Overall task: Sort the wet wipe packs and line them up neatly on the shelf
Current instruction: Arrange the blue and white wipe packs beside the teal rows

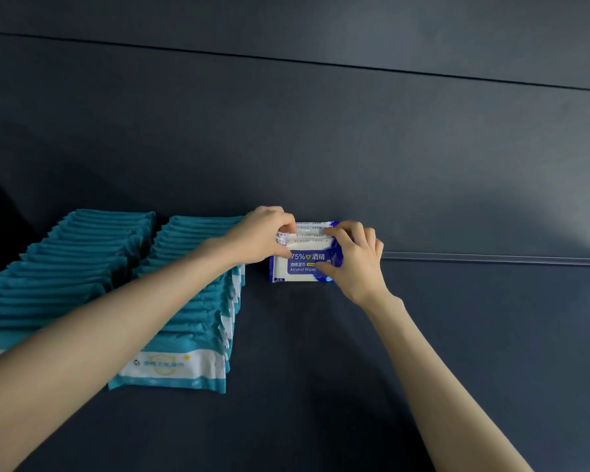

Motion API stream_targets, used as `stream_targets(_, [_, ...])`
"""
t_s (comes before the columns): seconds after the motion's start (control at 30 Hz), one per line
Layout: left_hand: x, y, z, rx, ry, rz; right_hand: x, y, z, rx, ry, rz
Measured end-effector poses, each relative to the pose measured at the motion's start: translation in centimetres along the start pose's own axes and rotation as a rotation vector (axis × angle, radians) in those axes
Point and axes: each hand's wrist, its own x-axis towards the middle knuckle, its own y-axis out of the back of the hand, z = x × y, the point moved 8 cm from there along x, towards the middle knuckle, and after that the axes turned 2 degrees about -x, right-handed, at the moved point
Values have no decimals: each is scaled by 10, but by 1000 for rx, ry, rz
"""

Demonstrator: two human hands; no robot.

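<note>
head view, looking down along a dark blue shelf (457, 335). landmark: a small group of blue wet wipe packs (305, 264), standing on edge at the rear of the shelf, close to the back wall (321, 148); whether they touch it cannot be told. the front pack faces the camera and reads "75%" and "alcohol wipes". the white crimped top edges of a few more packs show directly behind it.

left hand (263, 238): at the upper left corner of the blue packs, fingers curled over their top edges, thumb on the front face, gripping the group.

right hand (355, 264): at the right end of the blue packs, fingers curled over the top right corner, thumb pressed on the lower right of the front face, likewise gripping. the group is held between both hands.

left of the blue packs, across a narrow gap, a long row of teal wet wipe packs (191, 318) runs from the back wall toward the camera, each pack leaning on the next; the nearest shows a white panel with blurred print. further left, just beside it, a second teal row (82, 260) runs the same way, cut off by the frame edge. the left forearm (116, 318) crosses above both rows.

right of the blue packs, a thin raised rail (491, 257) runs along the foot of the back wall.
</note>
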Motion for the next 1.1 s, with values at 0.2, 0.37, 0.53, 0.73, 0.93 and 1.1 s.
stream_targets(0.2, [0, 2, 12, 212, -61, 2, 3, 2, 9, -82, -3, 2])
stream_targets(0.37, [4, -1, 17, 380, -147, 30, 4, -2, 10, -23, -23, 4])
stream_targets(0.53, [7, -7, 11, 468, -138, -23, 5, -7, 10, 45, -42, -45])
stream_targets(0.73, [10, -8, 14, 541, -154, -32, 5, -9, 8, 27, -50, -58])
stream_targets(0.93, [5, -9, 20, 613, -156, -53, 3, -5, 4, -57, -68, -87])
stream_targets(1.1, [-1, 5, 23, 491, -86, -41, -5, 22, -3, -108, -91, -35])
